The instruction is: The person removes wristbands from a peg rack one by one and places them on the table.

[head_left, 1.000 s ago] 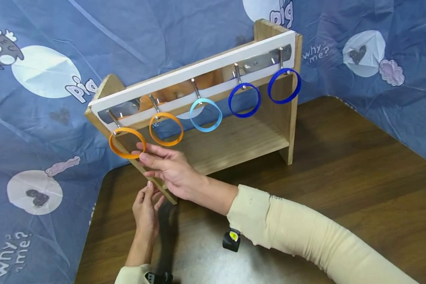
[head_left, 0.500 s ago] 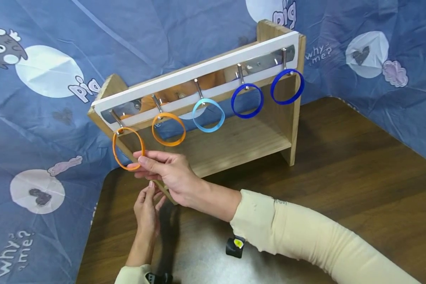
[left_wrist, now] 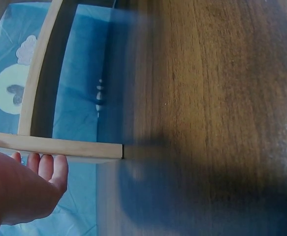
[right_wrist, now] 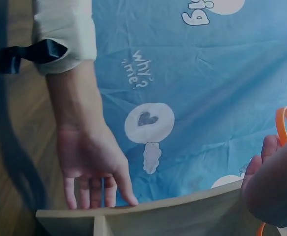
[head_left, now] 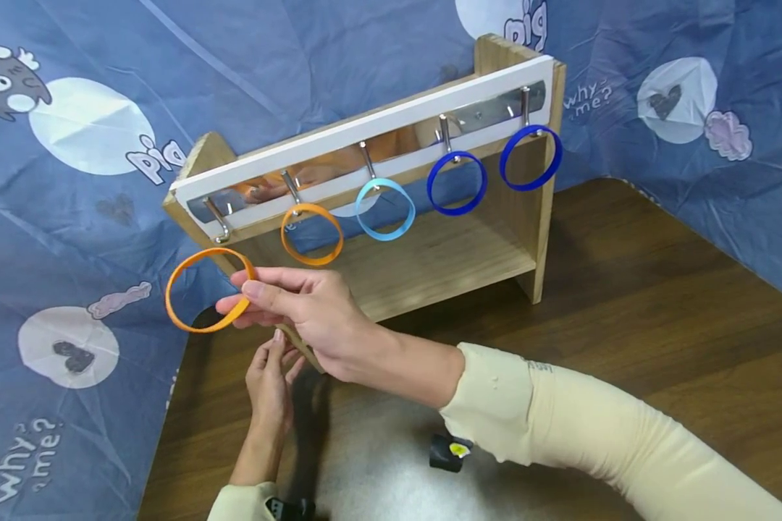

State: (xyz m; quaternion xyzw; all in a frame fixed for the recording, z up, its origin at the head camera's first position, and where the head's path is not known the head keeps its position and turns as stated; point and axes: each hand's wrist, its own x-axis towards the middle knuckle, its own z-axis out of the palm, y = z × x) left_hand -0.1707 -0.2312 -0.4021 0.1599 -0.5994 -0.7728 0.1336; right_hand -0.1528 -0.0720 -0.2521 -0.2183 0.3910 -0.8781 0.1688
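My right hand (head_left: 306, 304) pinches an orange wristband (head_left: 176, 286) between thumb and fingers, left of and below the leftmost hook (head_left: 219, 223). The wristband hangs apart from that hook, which bears nothing. In the right wrist view only part of the orange wristband (right_wrist: 282, 127) shows beyond the hand. My left hand (head_left: 270, 380) rests against the left side panel of the wooden rack (head_left: 430, 250), thumb at its front edge, fingers fairly straight. In the left wrist view, the left hand (left_wrist: 27, 184) has its fingertips at the panel's outer face.
Another orange wristband (head_left: 313, 260), a light blue one (head_left: 391, 235) and two dark blue ones (head_left: 456, 210) hang on the other hooks. The rack stands on a dark wooden table (head_left: 625, 325). A blue printed cloth (head_left: 339, 51) hangs behind and beside it.
The right hand has taken the orange wristband off the leftmost hook and moved it slightly left. The left hand has stayed at the side panel.
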